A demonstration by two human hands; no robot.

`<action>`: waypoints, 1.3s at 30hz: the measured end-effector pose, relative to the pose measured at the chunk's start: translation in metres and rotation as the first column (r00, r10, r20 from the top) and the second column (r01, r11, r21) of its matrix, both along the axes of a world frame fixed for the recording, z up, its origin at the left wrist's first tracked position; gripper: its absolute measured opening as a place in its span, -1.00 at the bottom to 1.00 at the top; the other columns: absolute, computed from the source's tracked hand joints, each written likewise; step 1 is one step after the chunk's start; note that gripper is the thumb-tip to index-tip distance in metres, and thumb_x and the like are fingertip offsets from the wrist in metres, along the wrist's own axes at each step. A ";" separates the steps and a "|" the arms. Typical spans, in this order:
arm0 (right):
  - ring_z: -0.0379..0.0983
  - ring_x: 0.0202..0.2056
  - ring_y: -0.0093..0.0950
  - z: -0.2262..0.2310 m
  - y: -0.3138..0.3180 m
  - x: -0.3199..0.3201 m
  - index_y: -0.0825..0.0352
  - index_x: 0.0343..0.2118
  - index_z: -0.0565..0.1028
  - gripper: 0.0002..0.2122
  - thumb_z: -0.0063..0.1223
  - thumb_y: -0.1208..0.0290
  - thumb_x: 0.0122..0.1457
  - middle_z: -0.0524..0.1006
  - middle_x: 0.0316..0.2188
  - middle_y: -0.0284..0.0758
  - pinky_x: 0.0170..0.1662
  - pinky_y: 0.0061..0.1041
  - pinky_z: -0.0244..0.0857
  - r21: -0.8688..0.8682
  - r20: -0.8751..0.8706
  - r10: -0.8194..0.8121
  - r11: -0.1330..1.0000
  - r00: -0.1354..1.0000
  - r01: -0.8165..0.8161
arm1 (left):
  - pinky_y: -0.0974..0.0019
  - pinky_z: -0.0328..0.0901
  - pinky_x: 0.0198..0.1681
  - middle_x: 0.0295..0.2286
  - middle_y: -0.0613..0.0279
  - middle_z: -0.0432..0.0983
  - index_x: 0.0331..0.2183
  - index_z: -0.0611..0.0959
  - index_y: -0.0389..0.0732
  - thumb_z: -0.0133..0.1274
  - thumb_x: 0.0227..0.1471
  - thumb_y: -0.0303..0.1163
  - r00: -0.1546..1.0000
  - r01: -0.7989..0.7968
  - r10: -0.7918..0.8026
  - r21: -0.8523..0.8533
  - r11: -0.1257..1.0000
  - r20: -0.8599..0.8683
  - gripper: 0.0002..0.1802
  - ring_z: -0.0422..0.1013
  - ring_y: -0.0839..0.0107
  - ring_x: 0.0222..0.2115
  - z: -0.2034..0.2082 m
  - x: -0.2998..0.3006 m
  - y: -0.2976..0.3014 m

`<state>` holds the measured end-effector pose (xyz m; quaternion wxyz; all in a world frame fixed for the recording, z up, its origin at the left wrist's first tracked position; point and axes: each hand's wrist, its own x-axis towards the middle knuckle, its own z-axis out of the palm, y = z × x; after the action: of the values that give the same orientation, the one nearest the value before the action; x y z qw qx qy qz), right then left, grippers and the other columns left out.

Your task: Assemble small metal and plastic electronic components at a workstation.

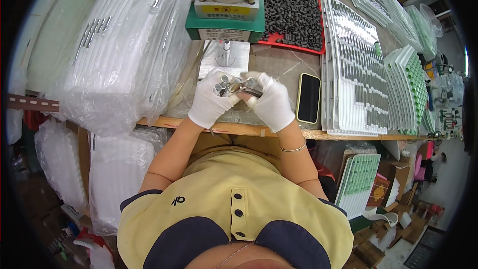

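Both of my hands wear white gloves and meet close together above the near part of the bench, just in front of a small press. My left hand (207, 103) is closed around several small shiny metal cylinders (222, 85), whose round ends show past the fingers. My right hand (273, 101) pinches a silvery tube-like metal piece (252, 91) next to them. Fingers partly cover these pieces, so their full shape is hidden. Behind the hands, the press's metal plunger (226, 47) points down at a flat metal plate (210, 61).
The press's green head (191, 26) stands at the far middle. A red tray (322, 30) of small black sleeves (294, 12) lies right of it. A phone (309, 98) and white racks of metal tubes (356, 69) are to the right; plastic-wrapped white trays (114, 55) crowd the left.
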<state>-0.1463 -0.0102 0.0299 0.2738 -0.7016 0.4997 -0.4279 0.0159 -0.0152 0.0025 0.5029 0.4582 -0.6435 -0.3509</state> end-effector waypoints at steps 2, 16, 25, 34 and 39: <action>0.52 -0.47 -0.31 -0.007 -0.005 0.000 0.27 -0.39 0.51 -0.84 0.20 0.44 -0.09 0.55 -0.52 -0.22 -0.38 -0.44 0.39 0.035 0.008 0.020 0.999 1.000 -0.020 | 0.43 0.32 -0.39 -0.50 0.29 0.45 -0.36 0.55 -0.28 0.38 -0.34 -0.43 0.997 0.007 -0.001 -0.082 0.997 0.076 -0.58 0.40 0.49 -0.48 0.000 0.004 -0.005; 0.50 -0.32 -0.21 -0.006 -0.087 0.041 0.28 -0.30 0.57 -0.74 0.12 0.30 -0.08 0.56 -0.39 -0.13 -0.20 -0.35 0.36 0.213 -0.427 0.010 0.973 0.904 0.090 | 0.51 0.30 -0.51 -0.47 0.32 0.51 -0.30 0.56 -0.29 0.16 -0.08 -0.46 0.995 -0.037 0.062 0.281 0.959 -0.083 -0.77 0.37 0.63 -0.57 -0.001 0.056 -0.084; 0.50 -0.26 -0.22 -0.004 -0.083 0.041 0.27 -0.18 0.52 -0.63 0.18 0.21 -0.05 0.57 -0.30 -0.18 -0.17 -0.34 0.36 0.303 -0.521 0.045 0.943 0.853 0.135 | 0.57 0.23 -0.62 -0.53 0.30 0.48 -0.27 0.49 -0.28 0.15 -0.03 -0.45 0.928 0.026 0.148 0.455 0.890 -0.343 -0.75 0.35 0.64 -0.62 0.010 0.066 -0.022; 0.52 -0.23 -0.32 0.017 -0.029 0.015 0.34 -0.06 0.43 -0.55 0.19 0.23 -0.01 0.56 -0.27 -0.15 -0.15 -0.42 0.36 0.282 -0.467 0.042 0.954 0.883 0.104 | 0.55 0.27 -0.55 -0.53 0.22 0.54 -0.24 0.46 -0.30 0.19 -0.07 -0.42 0.930 0.215 -0.048 0.434 0.875 -0.366 -0.66 0.41 0.59 -0.57 0.017 0.072 0.006; 0.45 -0.32 -0.67 0.018 0.008 0.006 0.42 -0.16 0.45 -0.76 0.11 0.55 0.08 0.56 -0.34 -0.35 -0.25 -0.69 0.32 0.368 0.452 0.164 0.862 0.877 -0.350 | 0.42 0.30 -0.50 -0.54 0.25 0.53 -0.38 0.53 -0.26 0.24 -0.13 -0.32 0.961 0.263 -0.278 0.310 0.914 0.002 -0.71 0.42 0.53 -0.54 0.032 0.043 0.017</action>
<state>-0.1408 -0.0025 0.0478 0.5776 -0.5791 0.4148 -0.3987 0.0587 0.0019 0.0343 0.3574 0.4451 -0.6497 -0.5020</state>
